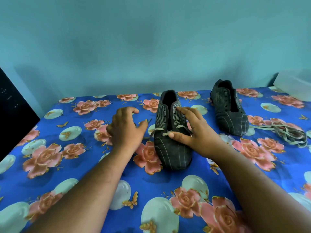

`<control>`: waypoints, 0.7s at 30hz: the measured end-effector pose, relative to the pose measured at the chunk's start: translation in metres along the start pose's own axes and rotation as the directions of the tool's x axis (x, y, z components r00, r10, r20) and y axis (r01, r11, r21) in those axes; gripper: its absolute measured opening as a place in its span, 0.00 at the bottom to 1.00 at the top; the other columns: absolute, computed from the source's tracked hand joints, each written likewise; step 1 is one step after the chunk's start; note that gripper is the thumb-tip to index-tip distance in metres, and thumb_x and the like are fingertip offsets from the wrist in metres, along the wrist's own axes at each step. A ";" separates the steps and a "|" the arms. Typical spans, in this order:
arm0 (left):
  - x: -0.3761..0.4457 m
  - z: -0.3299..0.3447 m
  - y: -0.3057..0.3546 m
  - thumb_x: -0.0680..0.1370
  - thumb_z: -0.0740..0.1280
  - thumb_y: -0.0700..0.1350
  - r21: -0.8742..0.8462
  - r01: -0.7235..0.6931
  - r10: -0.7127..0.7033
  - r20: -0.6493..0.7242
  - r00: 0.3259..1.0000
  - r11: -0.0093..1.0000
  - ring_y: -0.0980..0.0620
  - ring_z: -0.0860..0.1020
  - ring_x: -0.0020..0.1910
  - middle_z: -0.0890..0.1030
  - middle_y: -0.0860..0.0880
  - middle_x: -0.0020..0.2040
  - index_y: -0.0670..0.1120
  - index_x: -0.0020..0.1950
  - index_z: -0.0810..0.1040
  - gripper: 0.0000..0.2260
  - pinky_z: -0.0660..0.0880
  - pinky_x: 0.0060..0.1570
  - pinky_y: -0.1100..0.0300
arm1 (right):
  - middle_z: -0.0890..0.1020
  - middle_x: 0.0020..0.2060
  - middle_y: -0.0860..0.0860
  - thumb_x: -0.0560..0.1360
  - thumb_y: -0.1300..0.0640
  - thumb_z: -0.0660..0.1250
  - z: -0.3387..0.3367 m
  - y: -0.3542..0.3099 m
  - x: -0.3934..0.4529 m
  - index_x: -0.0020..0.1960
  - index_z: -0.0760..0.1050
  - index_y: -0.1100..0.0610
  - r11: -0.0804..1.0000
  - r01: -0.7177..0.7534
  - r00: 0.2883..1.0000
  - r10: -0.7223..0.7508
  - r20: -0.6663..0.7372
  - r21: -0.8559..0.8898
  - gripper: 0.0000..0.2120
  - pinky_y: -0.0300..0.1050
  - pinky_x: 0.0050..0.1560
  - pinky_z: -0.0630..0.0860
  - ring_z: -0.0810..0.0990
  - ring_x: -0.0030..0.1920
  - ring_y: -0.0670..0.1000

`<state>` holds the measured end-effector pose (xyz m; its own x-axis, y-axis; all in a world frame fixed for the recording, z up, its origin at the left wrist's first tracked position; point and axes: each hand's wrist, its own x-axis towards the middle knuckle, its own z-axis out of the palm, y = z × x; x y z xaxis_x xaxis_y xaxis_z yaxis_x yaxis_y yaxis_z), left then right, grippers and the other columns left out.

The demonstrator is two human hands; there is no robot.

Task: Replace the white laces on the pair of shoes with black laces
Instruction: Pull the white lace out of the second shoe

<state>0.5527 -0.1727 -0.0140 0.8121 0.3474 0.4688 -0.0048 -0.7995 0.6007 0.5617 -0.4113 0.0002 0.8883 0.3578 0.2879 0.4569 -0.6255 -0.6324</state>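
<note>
Head view: black lace barely discernible

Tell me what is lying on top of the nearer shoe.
The right hand rests on the nearer shoe, thumb beside a pale lace in the lowest eyelets. The hand covers part of that lace.

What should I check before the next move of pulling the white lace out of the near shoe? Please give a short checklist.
1. Near shoe steadied by right hand: ok.
2. White lace left only in the lowest eyelets: ok.
3. Left hand gripping the lace end: cannot tell.
4. Far shoe already unlaced: ok.
5. Removed white lace set aside on the floral sheet: ok.
6. Black laces within reach: cannot tell.
</note>
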 end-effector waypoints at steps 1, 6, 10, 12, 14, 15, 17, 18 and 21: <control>-0.002 0.000 0.004 0.73 0.69 0.54 -0.080 -0.067 0.066 -0.022 0.998 0.995 0.46 0.75 0.62 0.75 0.55 0.60 0.50 0.59 0.77 0.16 0.68 0.58 0.47 | 0.68 0.69 0.42 0.66 0.20 0.64 -0.001 -0.002 0.000 0.74 0.65 0.40 0.998 0.052 0.998 -0.053 -0.035 -0.018 0.42 0.59 0.70 0.70 0.69 0.71 0.46; -0.012 0.004 0.012 0.77 0.62 0.59 -0.346 -0.284 0.351 0.148 0.925 0.894 0.55 0.74 0.67 0.75 0.58 0.67 0.52 0.68 0.75 0.22 0.70 0.66 0.40 | 0.77 0.45 0.44 0.75 0.35 0.65 -0.003 -0.018 -0.001 0.50 0.81 0.44 0.944 0.216 0.947 -0.264 -0.182 -0.249 0.15 0.57 0.55 0.74 0.74 0.52 0.53; -0.019 0.002 0.013 0.75 0.59 0.68 -0.348 -0.213 0.343 0.374 0.862 0.913 0.57 0.63 0.77 0.65 0.58 0.78 0.59 0.80 0.60 0.34 0.60 0.74 0.40 | 0.78 0.44 0.46 0.76 0.38 0.61 0.002 -0.023 -0.002 0.50 0.81 0.45 0.930 0.186 0.962 -0.238 -0.134 -0.317 0.15 0.56 0.51 0.74 0.75 0.50 0.55; -0.020 0.000 0.014 0.74 0.58 0.74 -0.328 -0.219 0.349 0.420 0.837 0.919 0.57 0.57 0.80 0.59 0.57 0.81 0.60 0.82 0.51 0.41 0.57 0.77 0.40 | 0.77 0.46 0.46 0.76 0.40 0.59 0.002 -0.024 -0.004 0.52 0.81 0.45 0.922 0.189 0.965 -0.239 -0.111 -0.338 0.15 0.55 0.50 0.74 0.76 0.50 0.56; -0.020 -0.002 0.015 0.69 0.56 0.80 -0.289 -0.252 0.364 0.455 0.813 0.924 0.55 0.54 0.81 0.54 0.56 0.83 0.58 0.83 0.47 0.49 0.55 0.78 0.41 | 0.77 0.46 0.46 0.76 0.40 0.58 0.002 -0.027 -0.005 0.53 0.82 0.44 0.907 0.173 0.970 -0.224 -0.093 -0.383 0.16 0.54 0.50 0.72 0.75 0.50 0.56; -0.020 -0.003 0.015 0.66 0.55 0.83 -0.268 -0.270 0.371 0.472 0.800 0.925 0.54 0.52 0.82 0.53 0.55 0.83 0.57 0.83 0.46 0.53 0.53 0.78 0.41 | 0.76 0.46 0.46 0.76 0.40 0.57 0.003 -0.029 -0.005 0.53 0.82 0.43 0.895 0.159 0.974 -0.212 -0.085 -0.416 0.17 0.53 0.49 0.71 0.75 0.50 0.56; -0.020 -0.005 0.018 0.61 0.53 0.86 -0.252 -0.281 0.372 0.491 0.787 0.926 0.54 0.51 0.82 0.51 0.53 0.84 0.56 0.83 0.45 0.58 0.52 0.79 0.43 | 0.76 0.46 0.46 0.76 0.38 0.54 0.004 -0.031 -0.005 0.53 0.82 0.43 0.879 0.139 0.981 -0.186 -0.059 -0.457 0.20 0.52 0.49 0.69 0.74 0.51 0.55; -0.020 -0.006 0.019 0.60 0.52 0.86 -0.249 -0.275 0.366 0.495 0.788 0.929 0.54 0.51 0.82 0.51 0.53 0.84 0.55 0.83 0.45 0.59 0.51 0.79 0.43 | 0.76 0.47 0.46 0.76 0.36 0.53 0.005 -0.032 -0.005 0.54 0.83 0.42 0.888 0.125 0.986 -0.160 -0.041 -0.442 0.22 0.52 0.50 0.69 0.74 0.51 0.54; -0.020 -0.008 0.021 0.58 0.52 0.87 -0.239 -0.256 0.345 0.508 0.789 0.937 0.54 0.51 0.82 0.51 0.53 0.84 0.54 0.83 0.46 0.62 0.51 0.78 0.44 | 0.74 0.48 0.44 0.76 0.34 0.55 0.004 -0.032 -0.006 0.56 0.83 0.41 0.959 0.057 0.998 -0.052 0.023 -0.277 0.22 0.54 0.54 0.70 0.72 0.54 0.52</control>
<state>0.5319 -0.1928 -0.0059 0.9356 -0.2510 0.2482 -0.3518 -0.7206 0.5975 0.5412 -0.3903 0.0156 0.8619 0.4057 0.3043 0.5014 -0.7718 -0.3910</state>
